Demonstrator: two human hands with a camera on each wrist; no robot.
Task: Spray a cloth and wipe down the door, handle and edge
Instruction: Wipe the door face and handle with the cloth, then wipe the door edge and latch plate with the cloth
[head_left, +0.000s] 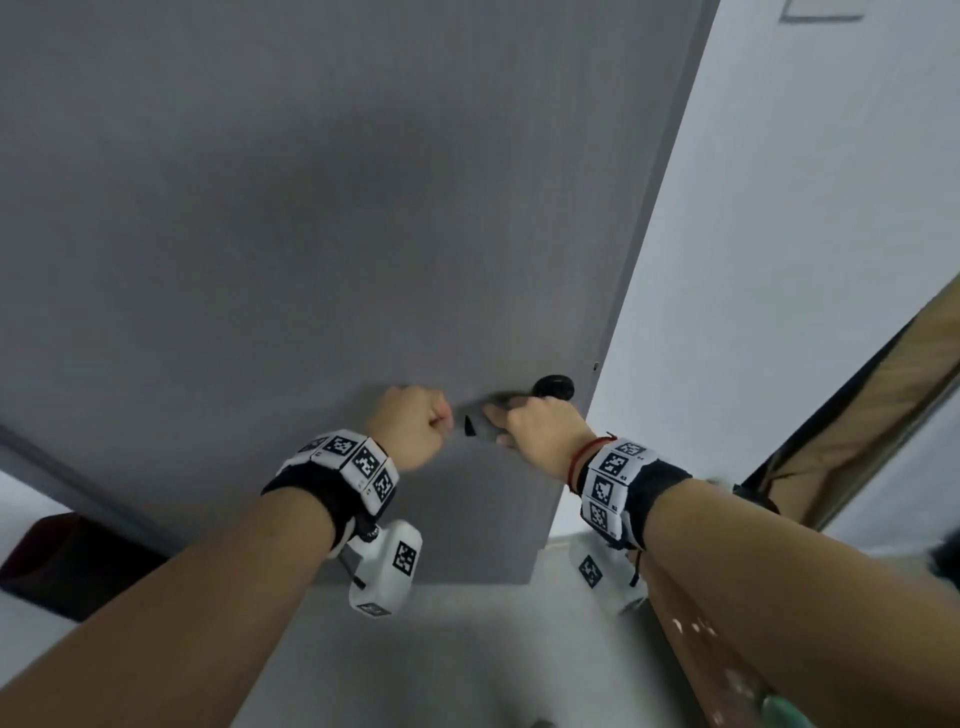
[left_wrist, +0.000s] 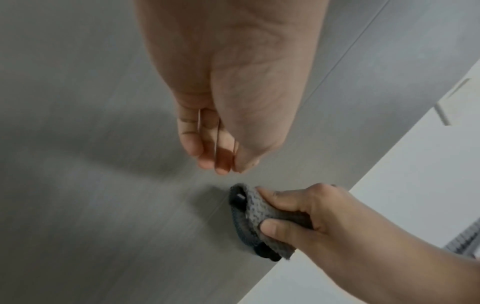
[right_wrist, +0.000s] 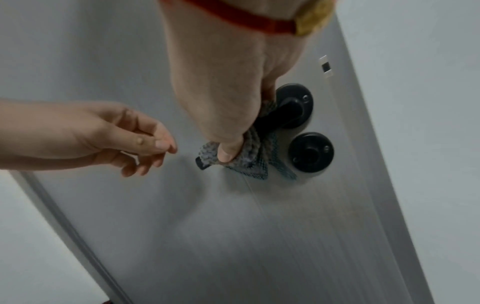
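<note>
A grey door (head_left: 311, 208) fills the head view, and its edge (head_left: 639, 249) runs down the right side. My right hand (head_left: 501, 426) grips a grey knitted cloth (right_wrist: 241, 160) wrapped around the black lever handle (right_wrist: 291, 109). Thumb and fingers pinch the cloth (left_wrist: 254, 209) onto the lever, whose black tip pokes out at the left. My left hand (right_wrist: 163, 148) hovers just left of the lever, close to the door face. Its fingers are loosely curled, the thumb touches the forefinger, and it holds nothing. No spray bottle is in view.
A second black round lock plate (right_wrist: 310, 152) sits just below the handle's rose. A white wall (head_left: 779, 208) lies past the door edge. A tan and black object (head_left: 857, 431) leans at the right. A dark reddish-brown thing (head_left: 67, 561) sits low at the left.
</note>
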